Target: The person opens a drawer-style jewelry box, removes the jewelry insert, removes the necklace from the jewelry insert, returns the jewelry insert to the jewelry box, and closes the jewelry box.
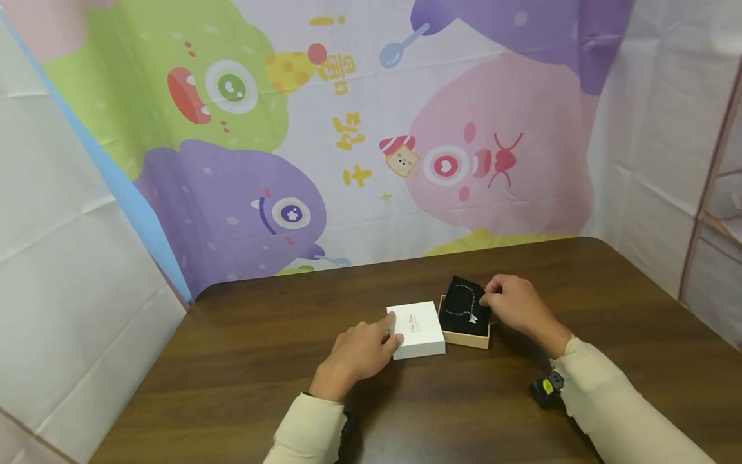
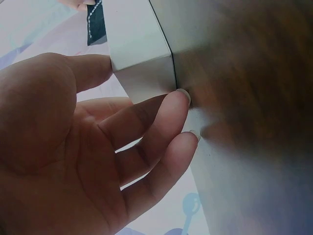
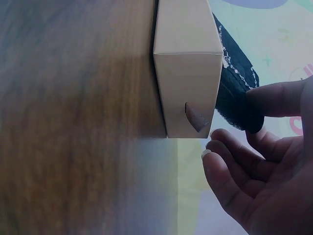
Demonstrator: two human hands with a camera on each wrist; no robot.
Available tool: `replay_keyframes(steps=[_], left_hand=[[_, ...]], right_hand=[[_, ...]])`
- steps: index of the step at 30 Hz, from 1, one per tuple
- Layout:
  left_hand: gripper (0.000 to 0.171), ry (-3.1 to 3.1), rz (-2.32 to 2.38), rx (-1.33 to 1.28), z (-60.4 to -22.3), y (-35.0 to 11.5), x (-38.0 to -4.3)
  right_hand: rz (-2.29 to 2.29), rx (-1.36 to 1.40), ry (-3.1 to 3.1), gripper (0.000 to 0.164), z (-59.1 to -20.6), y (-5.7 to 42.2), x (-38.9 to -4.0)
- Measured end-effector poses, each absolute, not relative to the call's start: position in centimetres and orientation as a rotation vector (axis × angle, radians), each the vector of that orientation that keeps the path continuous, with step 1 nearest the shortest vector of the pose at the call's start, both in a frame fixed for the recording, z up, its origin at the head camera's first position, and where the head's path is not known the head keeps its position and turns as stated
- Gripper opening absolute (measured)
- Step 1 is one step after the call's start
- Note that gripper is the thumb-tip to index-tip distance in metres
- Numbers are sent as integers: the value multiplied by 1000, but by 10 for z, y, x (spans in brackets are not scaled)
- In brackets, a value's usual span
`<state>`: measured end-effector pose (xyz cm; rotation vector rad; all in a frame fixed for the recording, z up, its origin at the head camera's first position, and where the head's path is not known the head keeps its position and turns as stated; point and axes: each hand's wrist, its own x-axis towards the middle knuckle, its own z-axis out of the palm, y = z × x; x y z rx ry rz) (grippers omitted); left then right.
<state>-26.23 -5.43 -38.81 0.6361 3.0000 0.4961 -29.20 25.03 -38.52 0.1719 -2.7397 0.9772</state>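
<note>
A white box lid (image 1: pixel 418 325) with lettering on top lies on the table. My left hand (image 1: pixel 362 348) holds its left end, thumb and index finger at the corner; the other fingers curve beside it in the left wrist view. Right beside the lid stands an open tan box base (image 1: pixel 466 339). Over it a black padded insert (image 1: pixel 458 303) is raised at a tilt, carrying a thin silver chain (image 1: pixel 473 296) with a small pale pendant (image 1: pixel 473 318). My right hand (image 1: pixel 516 306) pinches the insert's right edge between thumb and finger. A notch (image 3: pixel 194 117) shows in the base's side.
The brown wooden table (image 1: pixel 243 374) extends around the boxes. Behind it hangs a cloth (image 1: pixel 371 245) printed with cartoon monsters, and pale panels (image 1: pixel 649 167) flank both sides. A dark wrist device (image 1: pixel 547 389) hangs at the right cuff.
</note>
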Motion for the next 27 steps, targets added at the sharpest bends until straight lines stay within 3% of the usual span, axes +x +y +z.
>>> replay_keyframes(steps=[27], left_hand=[[58, 2978, 517, 624, -388, -54, -262]], right_hand=[[1069, 139, -2635, 11, -385, 251, -292]])
